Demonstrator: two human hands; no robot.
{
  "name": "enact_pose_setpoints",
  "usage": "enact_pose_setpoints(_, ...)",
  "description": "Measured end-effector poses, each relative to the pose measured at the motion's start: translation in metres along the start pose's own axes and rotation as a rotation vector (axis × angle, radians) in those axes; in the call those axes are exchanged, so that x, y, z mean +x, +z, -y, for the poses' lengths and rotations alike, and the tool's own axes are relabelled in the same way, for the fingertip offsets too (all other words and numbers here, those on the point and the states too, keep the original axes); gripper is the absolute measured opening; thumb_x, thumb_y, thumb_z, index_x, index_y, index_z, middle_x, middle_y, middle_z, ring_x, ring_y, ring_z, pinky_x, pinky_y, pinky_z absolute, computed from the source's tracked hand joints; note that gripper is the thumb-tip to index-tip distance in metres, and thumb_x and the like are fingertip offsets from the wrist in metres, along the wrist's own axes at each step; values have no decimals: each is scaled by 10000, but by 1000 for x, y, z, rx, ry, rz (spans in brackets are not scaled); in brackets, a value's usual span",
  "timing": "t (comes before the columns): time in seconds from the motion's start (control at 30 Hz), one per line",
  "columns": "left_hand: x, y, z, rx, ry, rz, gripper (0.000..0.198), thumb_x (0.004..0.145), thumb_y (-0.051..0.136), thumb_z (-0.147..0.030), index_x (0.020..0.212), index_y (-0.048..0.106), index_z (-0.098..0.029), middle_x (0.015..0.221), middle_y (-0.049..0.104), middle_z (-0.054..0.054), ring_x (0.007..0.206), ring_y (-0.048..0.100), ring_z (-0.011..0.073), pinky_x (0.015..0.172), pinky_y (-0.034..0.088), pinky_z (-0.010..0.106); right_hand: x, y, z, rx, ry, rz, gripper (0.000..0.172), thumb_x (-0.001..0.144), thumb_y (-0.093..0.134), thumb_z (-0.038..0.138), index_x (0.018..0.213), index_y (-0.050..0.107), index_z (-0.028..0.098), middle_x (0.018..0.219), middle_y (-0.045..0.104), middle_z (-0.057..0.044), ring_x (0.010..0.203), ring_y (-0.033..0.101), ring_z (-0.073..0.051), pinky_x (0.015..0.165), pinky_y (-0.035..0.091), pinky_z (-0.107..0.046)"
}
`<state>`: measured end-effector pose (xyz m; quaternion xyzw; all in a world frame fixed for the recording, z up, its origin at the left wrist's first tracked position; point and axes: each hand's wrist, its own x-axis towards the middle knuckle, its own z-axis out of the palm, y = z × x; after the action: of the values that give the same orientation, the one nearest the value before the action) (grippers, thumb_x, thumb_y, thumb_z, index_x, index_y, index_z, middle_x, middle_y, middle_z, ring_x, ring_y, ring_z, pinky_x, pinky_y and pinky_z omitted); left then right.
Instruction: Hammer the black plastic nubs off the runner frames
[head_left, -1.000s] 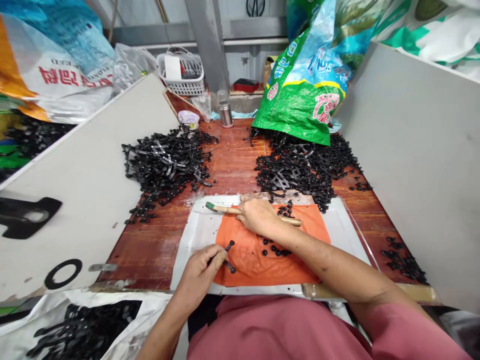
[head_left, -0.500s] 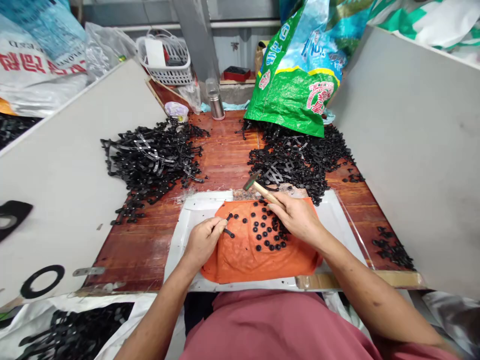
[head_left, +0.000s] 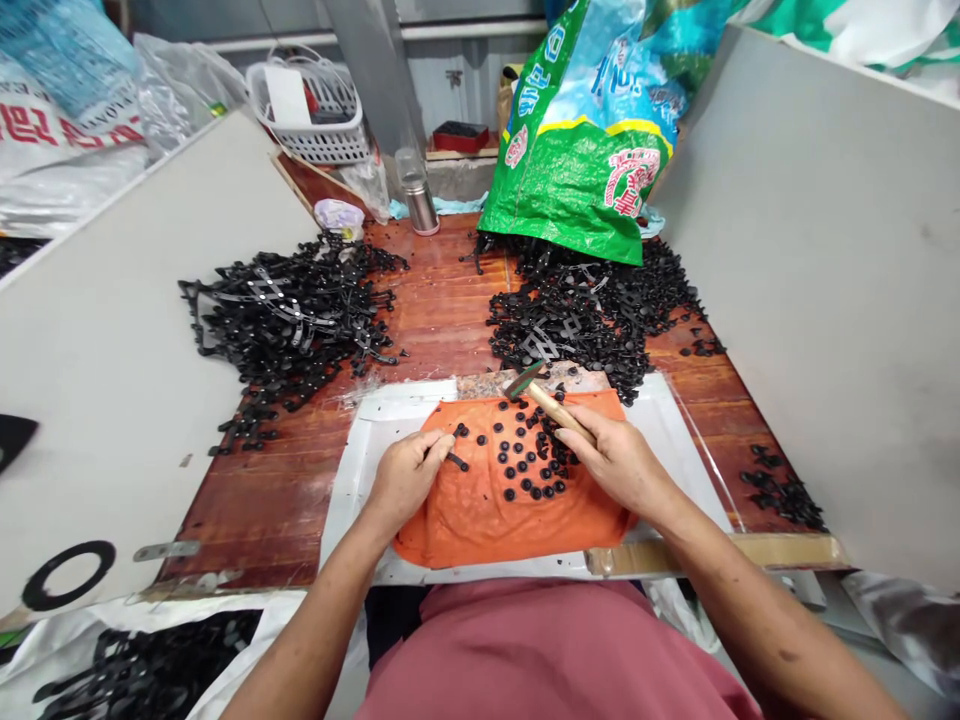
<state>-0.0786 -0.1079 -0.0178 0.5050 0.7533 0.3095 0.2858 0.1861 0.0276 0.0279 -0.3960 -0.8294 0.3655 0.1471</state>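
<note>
My left hand [head_left: 405,478] rests on an orange cloth [head_left: 487,510] and pinches a small black plastic piece [head_left: 455,447] with round ends. My right hand [head_left: 619,462] grips the wooden handle of a small hammer [head_left: 541,395], whose head points away toward the far edge of the cloth. Several small black round buttons [head_left: 529,462] lie loose on the cloth between my hands. The cloth sits on a white board [head_left: 360,470].
A heap of black plastic strips [head_left: 289,315] lies at the left of the wooden table [head_left: 442,310], another black heap [head_left: 592,315] spills from a green sack [head_left: 592,150] at the right. Grey panels wall both sides. A white basket [head_left: 311,100] and steel flask [head_left: 418,195] stand behind.
My right hand took the hammer from lying flat across the cloth and swung it to the right, head raised toward the far edge. My left hand kept hold of the black piece.
</note>
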Motion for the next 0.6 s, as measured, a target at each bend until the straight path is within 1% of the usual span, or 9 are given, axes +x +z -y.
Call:
enact_pose_setpoints(0.07, 0, 0, 0, 29, 20, -5, 408, 977, 419, -426, 644, 513, -209, 661, 547, -22, 701, 554, 160, 670, 357, 262, 0, 1, 2, -2, -21, 10, 289, 1015, 507, 386, 1192, 680, 237, 873, 691, 1, 743, 607, -170, 679, 404, -273)
enact_pose_setpoints(0.17, -1, -1, 2, 55, 47, 1, 421, 983, 417, -423, 648, 557, -211, 672, 603, -10, 718, 584, 169, 693, 379, 261, -1, 3, 7, -64, -48, 53, 283, 1023, 492, 375, 1176, 684, 236, 851, 702, -16, 740, 626, -186, 685, 416, -281)
enact_pose_setpoints(0.23, -1, -2, 2, 80, 58, 11, 421, 982, 420, -416, 653, 586, -213, 685, 637, 0, 736, 603, 178, 705, 389, 266, -1, 5, 13, -151, -89, 100, 314, 1036, 469, 363, 1249, 668, 248, 879, 723, -34, 768, 649, -203, 707, 429, -287)
enact_pose_setpoints(0.33, -1, -3, 2, 128, 71, 20, 411, 976, 426, -404, 657, 601, -214, 707, 666, 7, 758, 616, 189, 708, 388, 276, 2, 9, 24, -281, -169, 162, 396, 1046, 451, 327, 1418, 581, 285, 998, 753, -57, 838, 677, -219, 732, 440, -290)
enact_pose_setpoints(0.4, 0, -4, 1, 135, 74, 28, 413, 976, 423, -406, 656, 600, -215, 711, 673, 6, 752, 618, 189, 706, 385, 279, 5, 12, 30, -331, -196, 189, 431, 1048, 451, 306, 1469, 540, 300, 1029, 759, -62, 874, 685, -220, 753, 446, -287)
enact_pose_setpoints(0.53, 1, -6, 2, 112, 61, 55, 426, 982, 412, -420, 676, 628, -216, 718, 685, 11, 734, 623, 188, 702, 391, 283, 10, 15, 32, -394, -200, 156, 447, 1053, 470, 333, 1496, 518, 301, 1028, 768, -63, 855, 691, -223, 742, 440, -288)
enact_pose_setpoints(0.6, 0, -6, 1, 131, 70, 70, 419, 984, 411, -412, 699, 647, -217, 761, 708, 17, 774, 643, 195, 727, 397, 287, 11, 16, 30, -416, -206, 142, 451, 1056, 470, 344, 1503, 511, 295, 1022, 771, -63, 826, 691, -227, 716, 430, -292)
